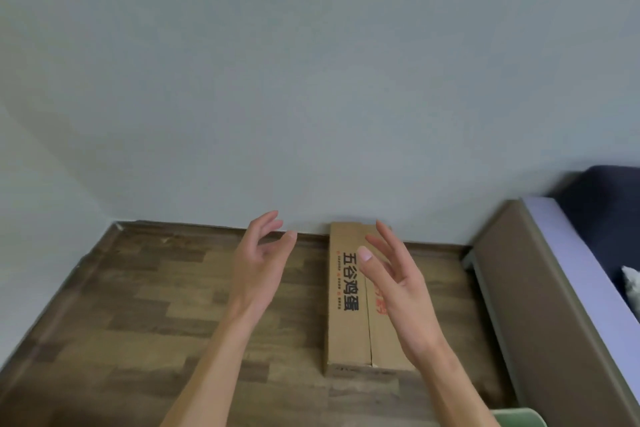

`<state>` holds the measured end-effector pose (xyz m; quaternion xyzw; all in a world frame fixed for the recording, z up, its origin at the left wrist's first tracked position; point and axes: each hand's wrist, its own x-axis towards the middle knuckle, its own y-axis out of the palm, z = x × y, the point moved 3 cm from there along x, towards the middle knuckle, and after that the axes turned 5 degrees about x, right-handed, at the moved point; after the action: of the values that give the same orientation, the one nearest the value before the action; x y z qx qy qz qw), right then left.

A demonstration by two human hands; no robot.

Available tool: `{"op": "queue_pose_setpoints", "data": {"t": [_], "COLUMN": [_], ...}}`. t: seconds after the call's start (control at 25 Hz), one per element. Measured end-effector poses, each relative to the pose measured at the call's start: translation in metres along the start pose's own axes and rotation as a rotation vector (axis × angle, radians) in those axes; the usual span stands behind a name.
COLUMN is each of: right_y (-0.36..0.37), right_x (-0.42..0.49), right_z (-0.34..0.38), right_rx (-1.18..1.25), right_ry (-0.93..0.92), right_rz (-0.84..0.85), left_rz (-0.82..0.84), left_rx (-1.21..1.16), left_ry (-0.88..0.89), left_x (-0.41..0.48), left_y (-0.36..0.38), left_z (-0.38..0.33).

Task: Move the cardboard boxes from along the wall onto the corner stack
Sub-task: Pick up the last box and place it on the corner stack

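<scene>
A long brown cardboard box (348, 329) with black and red printed characters lies flat on the wooden floor, its far end against the wall. My left hand (258, 263) hovers to the left of the box, fingers spread and holding nothing. My right hand (393, 281) is raised above the box's right half, also open with fingers apart, and hides part of the red print. Neither hand touches the box. No stack of boxes is in view.
A pale wall (311, 97) fills the upper view and meets the wood floor (145, 315) at a dark skirting. A bed (568, 288) with a brown frame and lilac sheet stands at the right. A green object (519, 418) peeks in at the bottom right.
</scene>
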<state>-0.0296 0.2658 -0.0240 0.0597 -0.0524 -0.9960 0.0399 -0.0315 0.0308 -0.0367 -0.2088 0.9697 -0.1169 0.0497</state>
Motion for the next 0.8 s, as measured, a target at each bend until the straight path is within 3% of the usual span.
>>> {"op": "queue_pose_setpoints", "data": {"t": [0.2, 0.48, 0.64, 0.8], "right_y": [-0.035, -0.088, -0.128, -0.165], "right_x": [0.012, 0.045, 0.074, 0.09], "right_z": [-0.035, -0.109, -0.215, -0.345], "right_rx": [-0.015, -0.033, -0.091, -0.105], "right_ry": [0.044, 0.05, 0.062, 0.112], "right_rz": [-0.11, -0.18, -0.205, -0.193], "left_rz": [0.172, 0.196, 0.17, 0.168], "left_rx": [0.032, 0.149, 0.237, 0.289], "left_ry": [-0.038, -0.053, 0.016, -0.029], "left_x": [0.025, 0.043, 0.058, 0.046], "left_y": [0.041, 0.07, 0.113, 0.167], "left_z": [0.035, 0.112, 0.203, 0.332]}}
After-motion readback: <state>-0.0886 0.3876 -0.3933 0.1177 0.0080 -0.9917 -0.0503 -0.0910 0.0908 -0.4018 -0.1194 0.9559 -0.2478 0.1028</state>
